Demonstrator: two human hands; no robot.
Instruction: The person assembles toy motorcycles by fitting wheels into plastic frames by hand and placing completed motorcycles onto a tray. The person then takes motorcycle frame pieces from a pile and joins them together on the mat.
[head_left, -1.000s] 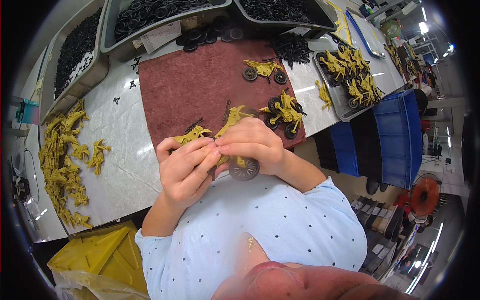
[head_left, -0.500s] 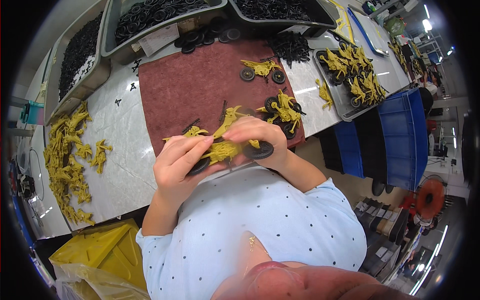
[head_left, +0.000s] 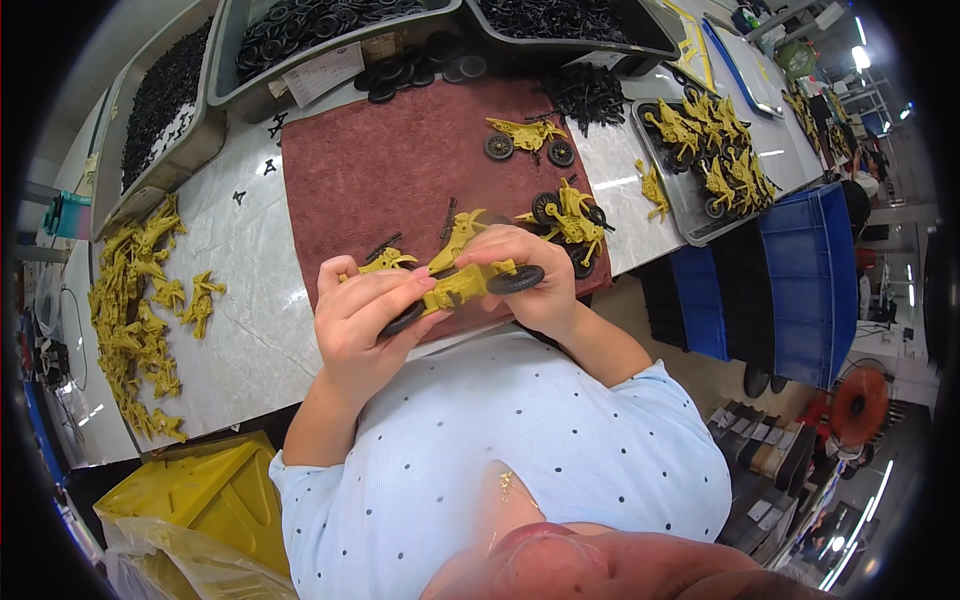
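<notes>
A yellow toy motorcycle (head_left: 457, 289) with black wheels is held between both my hands, just above the near edge of a dark red cloth (head_left: 370, 170). My left hand (head_left: 362, 308) closes round its left end, next to one wheel. Round the other end, by the right wheel (head_left: 516, 280), my right hand (head_left: 530, 262) is closed. Partly behind my fingers, yellow toy parts with black handlebars (head_left: 449, 218) show above the cloth. At the cloth's right side lie a toy motorcycle (head_left: 527, 137) on its wheels and a cluster of others (head_left: 568, 222).
Loose yellow parts (head_left: 130, 310) are heaped at the left. Grey bins of black wheels (head_left: 310, 35) and small black parts (head_left: 165, 100) line the back. A metal tray (head_left: 690, 218) of toy motorcycles stands at the right, beside blue crates (head_left: 805, 285). A yellow bin (head_left: 200, 490) sits below left.
The held motorcycle has tilted slightly, and a small dark piece that stuck out beneath it no longer shows. My left fingers have shifted a little; both hands keep their grip.
</notes>
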